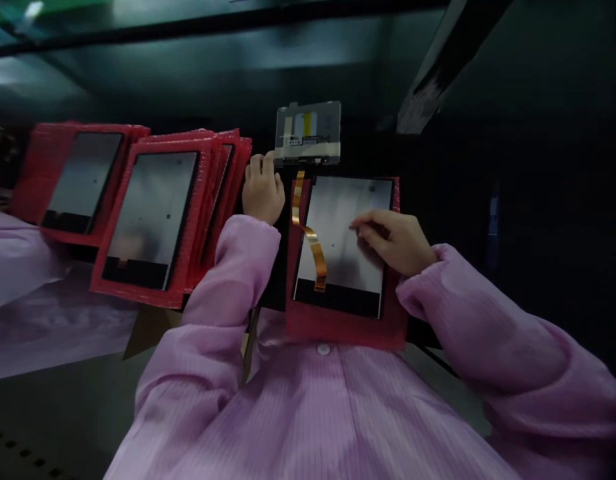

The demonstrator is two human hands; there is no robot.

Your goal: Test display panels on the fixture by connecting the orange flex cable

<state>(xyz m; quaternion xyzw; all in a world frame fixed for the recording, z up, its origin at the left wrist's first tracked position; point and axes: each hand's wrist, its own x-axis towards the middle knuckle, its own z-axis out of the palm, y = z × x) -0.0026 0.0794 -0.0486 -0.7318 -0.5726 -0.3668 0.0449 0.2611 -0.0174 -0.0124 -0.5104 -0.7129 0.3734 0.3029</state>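
I can pass over the dark table right of the flat panel; stacked red pouches obstruct my left, the boxy module the far side.

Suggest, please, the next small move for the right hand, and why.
Perhaps the right hand should move left to the orange ribbon and steady it. The ribbon bends across the screen's left edge; this hand is over the screen, while the left hand is at the gray panel.
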